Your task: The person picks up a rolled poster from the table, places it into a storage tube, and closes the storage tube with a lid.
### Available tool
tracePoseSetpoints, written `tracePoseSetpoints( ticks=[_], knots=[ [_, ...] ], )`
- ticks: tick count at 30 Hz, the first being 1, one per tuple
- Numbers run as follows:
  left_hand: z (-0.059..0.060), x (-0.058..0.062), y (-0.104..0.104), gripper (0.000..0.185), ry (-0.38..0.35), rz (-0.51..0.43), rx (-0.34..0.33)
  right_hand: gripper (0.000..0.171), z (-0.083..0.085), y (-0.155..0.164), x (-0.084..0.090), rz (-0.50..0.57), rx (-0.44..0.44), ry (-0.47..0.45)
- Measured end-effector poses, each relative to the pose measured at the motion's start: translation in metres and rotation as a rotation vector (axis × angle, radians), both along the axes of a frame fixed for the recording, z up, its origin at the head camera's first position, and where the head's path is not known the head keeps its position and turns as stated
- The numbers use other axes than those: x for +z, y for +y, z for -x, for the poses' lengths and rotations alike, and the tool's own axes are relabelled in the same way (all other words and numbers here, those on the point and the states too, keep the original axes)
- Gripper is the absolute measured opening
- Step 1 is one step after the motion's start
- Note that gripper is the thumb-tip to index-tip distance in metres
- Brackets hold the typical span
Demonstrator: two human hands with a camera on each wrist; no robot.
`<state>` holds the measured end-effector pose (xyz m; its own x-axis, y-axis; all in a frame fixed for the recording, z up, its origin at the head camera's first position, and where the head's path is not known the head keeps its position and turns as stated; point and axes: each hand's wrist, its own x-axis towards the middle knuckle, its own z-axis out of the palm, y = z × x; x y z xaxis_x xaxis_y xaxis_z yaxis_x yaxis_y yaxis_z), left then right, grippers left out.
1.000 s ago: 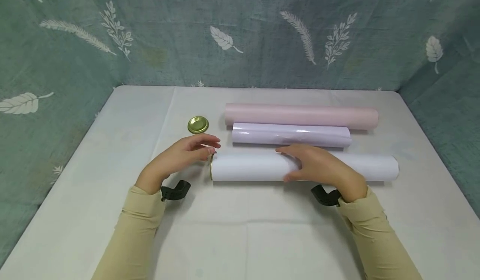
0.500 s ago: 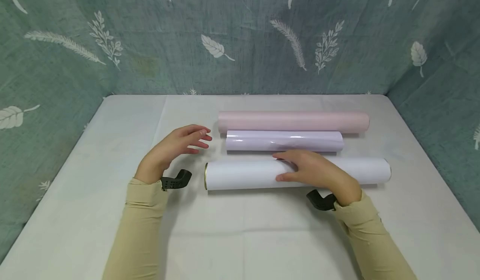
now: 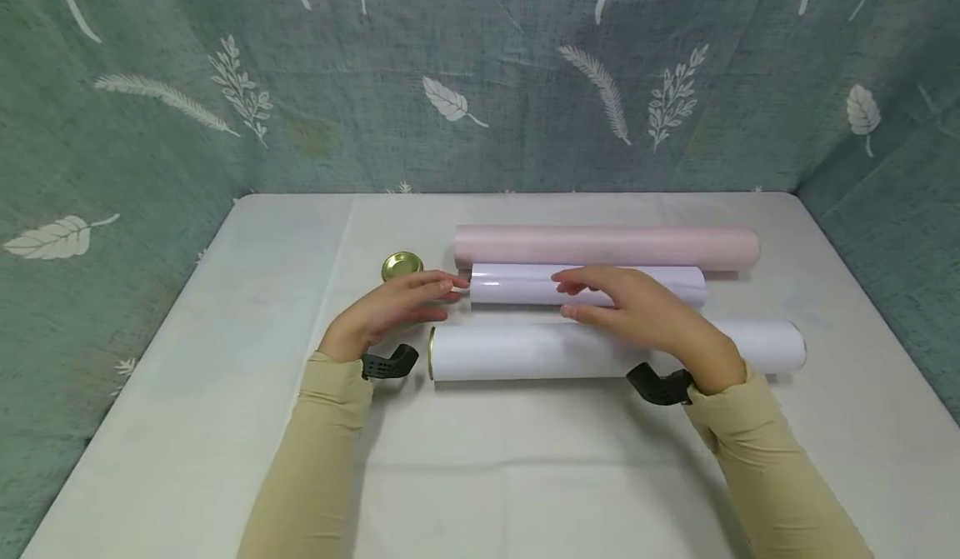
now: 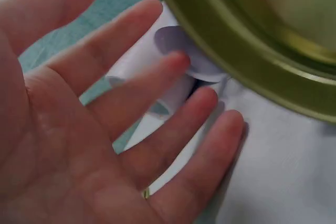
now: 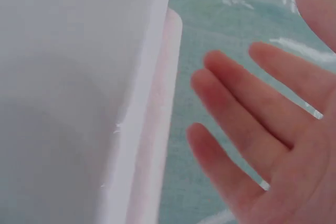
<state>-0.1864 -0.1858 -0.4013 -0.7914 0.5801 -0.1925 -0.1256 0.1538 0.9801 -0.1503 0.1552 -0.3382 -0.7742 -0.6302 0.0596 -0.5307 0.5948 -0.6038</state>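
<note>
White tube: lies sideways on the table nearest you, just in front of the lavender roll (image 3: 517, 286); the white tube (image 3: 525, 352) has a gold rim at its left end. Placed lengthwise, probably so both your hands can get at it.
Lavender roll: lies between the white tube and the pink roll, shorter than either; its left end is hollow.
Your right hand (image 3: 637, 309): above the lavender roll and white tube, fingers apart and slightly bent, holding nothing; likely kept high to clear both.
Your left hand (image 3: 390, 309): fingers spread, nothing held, at the lavender roll's left end; whether they touch, you cannot tell.
Gold lid (image 3: 402, 262): flat, just beyond your left hand, loose; perhaps set there to be within reach.
Pink roll (image 3: 607, 247): farthest back, parallel to the others, presumably for a tidy row.
Table (image 3: 480, 492): white-covered, beneath everything.
Cloth (image 3: 360, 109): green, leaf-patterned, behind the table.
</note>
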Motion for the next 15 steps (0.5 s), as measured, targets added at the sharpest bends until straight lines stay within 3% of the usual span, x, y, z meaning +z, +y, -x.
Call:
tracePoseSetpoints(
  ticks=[9, 15],
  knots=[
    [0.000, -0.005, 0.008, 0.042, 0.009, -0.018, -0.034, 0.046, 0.035, -0.008, 0.022, -0.093, -0.021, 0.116],
    [0.003, -0.005, 0.006, 0.041, 0.027, 0.027, 0.052, 0.046, 0.059, -0.006, 0.023, -0.205, -0.069, 0.167]
  ],
)
